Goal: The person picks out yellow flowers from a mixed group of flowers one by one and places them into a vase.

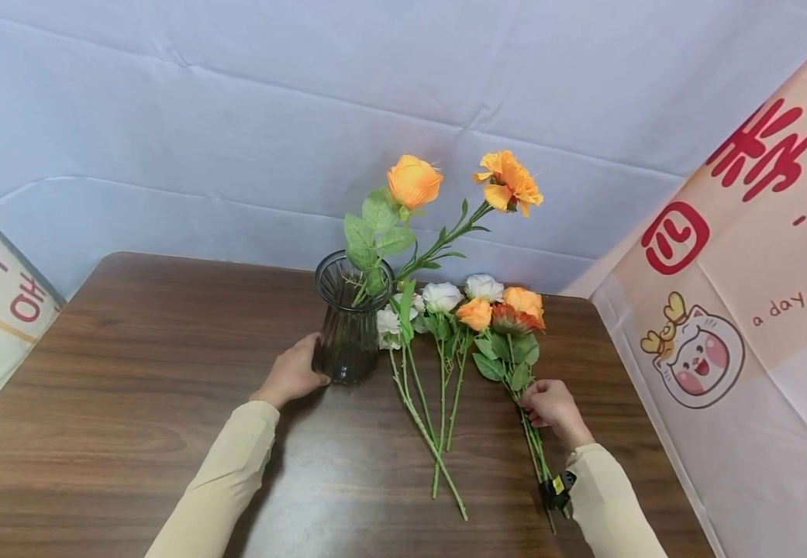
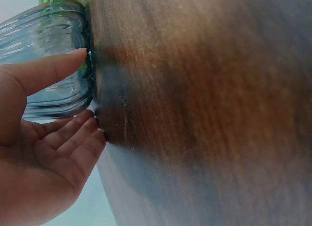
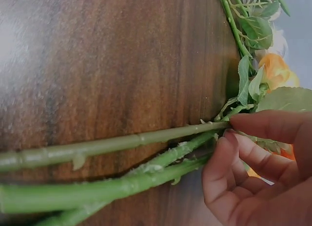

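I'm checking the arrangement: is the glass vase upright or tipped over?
Upright: the vase stands base-down on the table, its open rim facing up.

By the wrist views' left edges, the smoky ribbed translucent vase [image 2: 48,41] and the long green stems [image 3: 73,193] are cut off. Both beige fabric sleeves [image 1: 218,477] are cropped by the head view's lower edge.

Ribbed vase [image 1: 349,341]: see-through, glossy, glass or clear plastic
Tabletop [image 1: 166,372]: wood-grained, smooth, softly shiny
Flower stems [image 3: 73,194]: plastic-looking, slightly glossy, knobbly
Orange rose [image 1: 413,182]: matt, cloth-like petals
Backdrop [image 1: 236,147]: creased matt cloth
Sleeves [image 1: 229,465]: plain matt cloth
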Demonstrator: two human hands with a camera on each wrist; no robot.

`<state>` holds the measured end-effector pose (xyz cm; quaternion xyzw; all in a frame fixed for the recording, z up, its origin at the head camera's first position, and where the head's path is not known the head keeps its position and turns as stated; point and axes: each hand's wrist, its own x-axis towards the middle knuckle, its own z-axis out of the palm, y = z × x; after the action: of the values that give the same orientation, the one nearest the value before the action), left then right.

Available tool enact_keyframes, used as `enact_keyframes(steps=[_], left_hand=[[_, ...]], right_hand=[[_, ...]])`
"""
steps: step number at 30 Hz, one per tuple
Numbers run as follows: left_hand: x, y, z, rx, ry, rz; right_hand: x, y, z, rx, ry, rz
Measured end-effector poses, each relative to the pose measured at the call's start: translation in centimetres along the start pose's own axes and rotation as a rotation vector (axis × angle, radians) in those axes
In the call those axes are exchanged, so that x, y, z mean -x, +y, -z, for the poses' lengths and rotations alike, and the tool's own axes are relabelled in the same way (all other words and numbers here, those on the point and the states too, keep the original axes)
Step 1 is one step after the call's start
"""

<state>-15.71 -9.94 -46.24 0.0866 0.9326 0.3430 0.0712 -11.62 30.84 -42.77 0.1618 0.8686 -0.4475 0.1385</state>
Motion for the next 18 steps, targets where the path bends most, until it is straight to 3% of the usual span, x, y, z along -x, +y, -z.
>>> enact_keyframes(steps=[5, 12, 18], left_hand=[[-0.02, 0.06, 0.03, 0.002, -0.005, 0.006], [0.02, 0.17, 0.1, 0.0, -0.009, 0.013], [0.07, 0.22, 0.13, -0.004, -0.012, 0.016]], right_hand=[[-0.02, -0.07, -0.03, 0.025, 0.011, -0.001], [-0.32, 0.21, 0.35, 0.005, -0.035, 0.028], [-0.04, -0.21, 0.29, 0.013, -0.043, -0.004]])
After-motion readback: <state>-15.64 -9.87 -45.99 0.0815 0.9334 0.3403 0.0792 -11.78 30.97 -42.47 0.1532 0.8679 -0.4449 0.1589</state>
